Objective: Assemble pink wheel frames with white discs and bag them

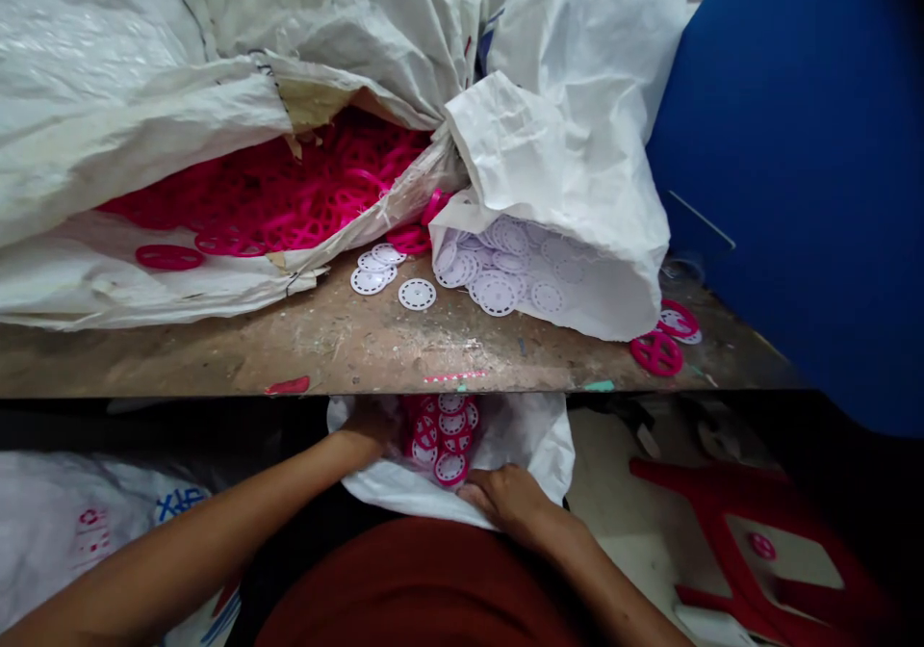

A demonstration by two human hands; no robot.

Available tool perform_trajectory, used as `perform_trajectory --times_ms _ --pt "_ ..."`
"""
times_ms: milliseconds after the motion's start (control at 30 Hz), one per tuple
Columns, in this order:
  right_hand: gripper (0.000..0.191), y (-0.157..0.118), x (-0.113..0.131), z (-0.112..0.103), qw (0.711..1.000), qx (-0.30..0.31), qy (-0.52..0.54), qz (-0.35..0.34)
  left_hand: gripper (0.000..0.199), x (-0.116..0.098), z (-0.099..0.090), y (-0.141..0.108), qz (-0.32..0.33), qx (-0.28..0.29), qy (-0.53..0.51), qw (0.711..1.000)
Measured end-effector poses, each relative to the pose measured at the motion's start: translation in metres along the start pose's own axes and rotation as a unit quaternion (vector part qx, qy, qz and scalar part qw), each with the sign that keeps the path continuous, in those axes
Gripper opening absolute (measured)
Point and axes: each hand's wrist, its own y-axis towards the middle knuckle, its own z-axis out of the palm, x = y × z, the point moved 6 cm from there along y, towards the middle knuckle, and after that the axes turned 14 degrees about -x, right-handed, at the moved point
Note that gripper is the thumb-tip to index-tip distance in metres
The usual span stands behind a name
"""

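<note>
Below the table edge, a white sack (534, 445) hangs open in front of my body, with several pink discs with white centres (452, 424) inside. My left hand (370, 427) reaches into the sack at its left side; its fingers are hidden in shadow. My right hand (505, 495) is at the sack's near rim, just below the discs, its fingers bent together at the white fabric. On the table, a sack of pink rings (324, 185) lies open at the left, and a smaller sack of white discs (498, 262) opens toward me at the centre.
Loose white discs (417, 294) lie on the brown table (361, 353). Pink rings (656, 352) are near its right end, beside a blue panel (794, 166). A red stool (729, 541) stands at the lower right, and a printed white bag (93, 522) is at the lower left.
</note>
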Motion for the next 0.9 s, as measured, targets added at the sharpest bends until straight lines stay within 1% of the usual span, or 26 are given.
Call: perform_trajectory --times_ms 33,100,200,267,333,400,433,500,600,667,733,800,867,900 --pt "0.035 -0.003 -0.001 -0.005 1.000 -0.007 0.027 0.004 0.013 0.002 -0.004 -0.002 0.002 0.002 0.014 1.000" --pt "0.036 -0.011 -0.006 -0.021 0.996 -0.027 0.086 0.013 0.014 0.002 -0.012 -0.008 0.014 0.006 0.032 0.999" --pt "0.038 -0.023 -0.014 -0.051 0.991 -0.047 0.126 0.027 0.018 -0.008 -0.027 -0.023 0.042 0.015 0.036 0.998" --pt "0.038 -0.032 -0.018 -0.071 0.990 -0.050 0.128 0.036 0.018 -0.023 -0.034 -0.037 0.071 0.026 0.032 0.997" --pt "0.036 -0.040 -0.019 -0.086 0.989 -0.048 0.129 0.046 0.017 -0.044 -0.037 -0.053 0.124 0.051 0.036 0.990" --pt "0.033 -0.045 -0.020 -0.095 0.988 -0.049 0.134 0.051 0.019 -0.065 -0.038 -0.065 0.177 0.071 0.045 0.981" --pt "0.032 -0.046 -0.020 -0.098 0.988 -0.055 0.138 0.051 0.020 -0.074 -0.039 -0.068 0.191 0.076 0.050 0.977" --pt "0.032 -0.045 -0.023 -0.102 0.985 -0.074 0.144 0.052 0.020 -0.083 -0.039 -0.067 0.177 0.087 0.064 0.978" --pt "0.034 -0.037 -0.031 -0.112 0.982 -0.133 0.123 0.054 0.017 -0.084 -0.039 -0.053 0.123 0.116 0.090 0.981" --pt "0.034 -0.032 -0.037 -0.122 0.979 -0.177 0.091 0.049 0.015 -0.082 -0.045 -0.041 0.095 0.107 0.100 0.985" --pt "0.034 -0.029 -0.045 -0.133 0.975 -0.210 0.049 0.049 0.016 -0.080 -0.056 -0.031 0.069 0.078 0.096 0.990" --pt "0.032 -0.028 -0.055 -0.138 0.977 -0.201 -0.002 0.067 0.018 -0.080 -0.065 -0.023 0.039 0.060 0.080 0.994" --pt "0.027 -0.027 -0.063 -0.141 0.979 -0.178 -0.045 0.084 0.020 -0.080 -0.070 -0.019 0.015 0.056 0.060 0.997" --pt "0.024 -0.026 -0.064 -0.143 0.979 -0.177 -0.058 0.083 0.023 -0.081 -0.072 -0.017 0.005 0.056 0.050 0.997"
